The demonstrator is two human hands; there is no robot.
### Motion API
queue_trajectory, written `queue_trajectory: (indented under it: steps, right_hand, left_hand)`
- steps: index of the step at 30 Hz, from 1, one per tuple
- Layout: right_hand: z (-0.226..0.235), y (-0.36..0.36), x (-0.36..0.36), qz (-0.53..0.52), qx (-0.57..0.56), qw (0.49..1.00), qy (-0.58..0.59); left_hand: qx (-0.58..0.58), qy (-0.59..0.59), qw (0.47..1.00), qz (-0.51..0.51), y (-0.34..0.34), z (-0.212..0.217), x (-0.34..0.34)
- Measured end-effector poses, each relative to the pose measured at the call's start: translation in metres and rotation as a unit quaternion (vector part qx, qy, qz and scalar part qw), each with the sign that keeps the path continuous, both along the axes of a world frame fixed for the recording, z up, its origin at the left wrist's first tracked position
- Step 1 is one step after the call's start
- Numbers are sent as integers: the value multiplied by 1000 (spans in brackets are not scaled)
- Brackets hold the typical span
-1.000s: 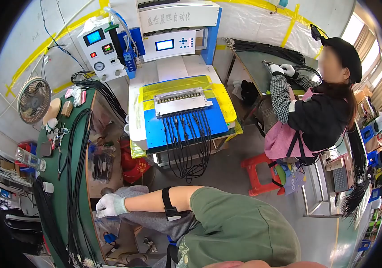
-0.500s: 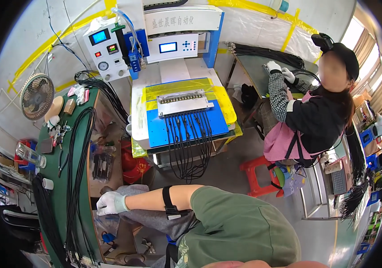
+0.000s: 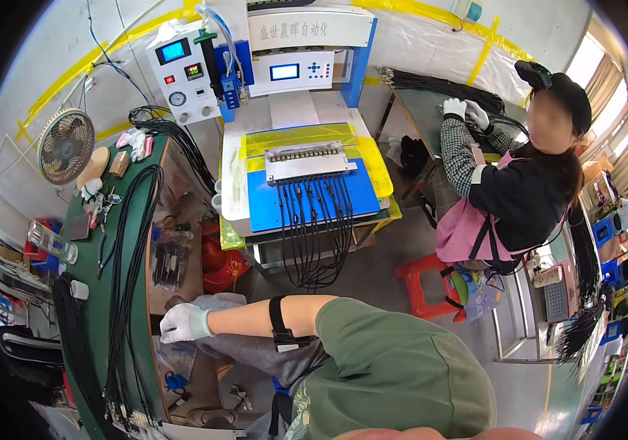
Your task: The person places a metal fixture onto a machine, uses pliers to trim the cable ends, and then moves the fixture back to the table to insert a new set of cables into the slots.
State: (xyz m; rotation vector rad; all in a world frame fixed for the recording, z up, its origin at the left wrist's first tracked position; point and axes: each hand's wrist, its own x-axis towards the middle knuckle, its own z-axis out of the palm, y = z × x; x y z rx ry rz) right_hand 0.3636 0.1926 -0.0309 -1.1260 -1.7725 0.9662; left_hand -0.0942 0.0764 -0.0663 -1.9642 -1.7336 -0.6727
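My right hand (image 3: pixel 183 323), in a white glove, is beside the front edge of the green-topped table (image 3: pixel 96 319) on the left. Its fingers are curled downward and together at that edge. Whatever they hold, if anything, is hidden by the glove. A dark patch shows just left of the knuckles. Long black cables (image 3: pixel 129 279) lie bundled along the tabletop near this hand, and a second black bundle (image 3: pixel 78 352) lies farther left. A clear plastic bag (image 3: pixel 176 361) sits on the shelf below the hand. My left hand does not show.
A press-like machine (image 3: pixel 308 29) stands ahead, its blue plate (image 3: pixel 255 205) bearing a metal fixture (image 3: pixel 307 167) with hanging cables. A fan (image 3: pixel 67 147), pliers (image 3: pixel 106 253) and a glass jar (image 3: pixel 53 242) are at left. A co-worker (image 3: pixel 512 176) sits at right near a red stool (image 3: pixel 420 282).
My view has shifted slightly, so the machine and left table appear a little farther right. My right hand has risen slightly, with its fingers still curled. The co-worker's gloved hands have shifted a little.
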Motion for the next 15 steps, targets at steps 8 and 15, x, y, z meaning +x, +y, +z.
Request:
queue_trajectory:
  steps: [8,15]
  right_hand:
    - [3,1,0,4,31,999,-19]
    - [-1,3,1,-12,61,998,-10]
  left_hand:
    - [-10,-36,999,13,-3,6,11]
    - [5,-21,1000,-18,-1,2,2]
